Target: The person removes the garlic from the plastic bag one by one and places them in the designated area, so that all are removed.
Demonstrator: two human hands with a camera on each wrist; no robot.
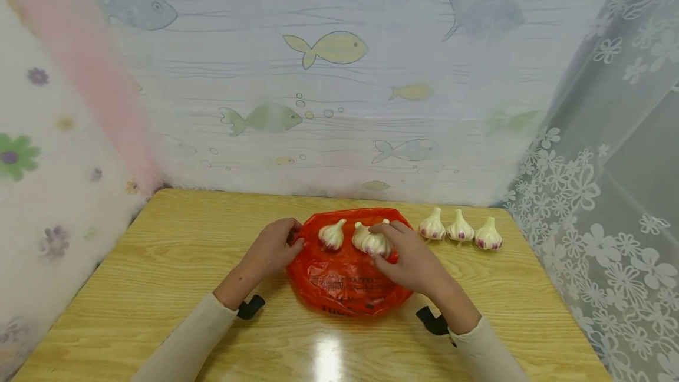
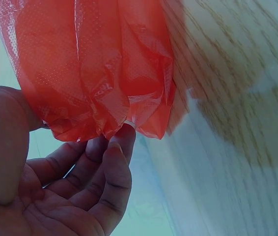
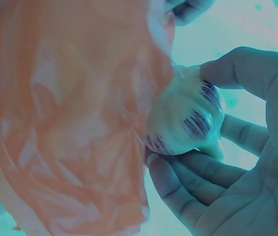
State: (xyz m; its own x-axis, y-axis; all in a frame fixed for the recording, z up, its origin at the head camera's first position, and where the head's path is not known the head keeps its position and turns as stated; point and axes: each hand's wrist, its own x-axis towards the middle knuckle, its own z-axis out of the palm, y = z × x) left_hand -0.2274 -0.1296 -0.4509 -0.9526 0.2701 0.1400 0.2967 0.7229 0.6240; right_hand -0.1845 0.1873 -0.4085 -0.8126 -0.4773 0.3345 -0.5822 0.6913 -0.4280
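Note:
A red plastic bag (image 1: 339, 287) with dark print lies on the table, its top spread wide. My left hand (image 1: 277, 244) pinches the bag's left edge; in the left wrist view the fingers come up under the crinkled red plastic (image 2: 95, 73). Over the right part of the bag, my right hand (image 1: 408, 255) holds a white garlic bulb (image 1: 375, 245) with purple streaks. Thumb and fingers curl round this bulb (image 3: 183, 118) in the right wrist view. Two other garlic bulbs show at the bag: one at the left (image 1: 332, 236), the other (image 1: 359, 231) partly hidden behind the held bulb.
Three more garlic bulbs stand in a row on the table right of the bag: one nearest it (image 1: 432, 226), a middle one (image 1: 460, 227), and one farthest right (image 1: 488, 234). The wooden table (image 1: 175, 252) ends at a fish-patterned curtain (image 1: 329, 152).

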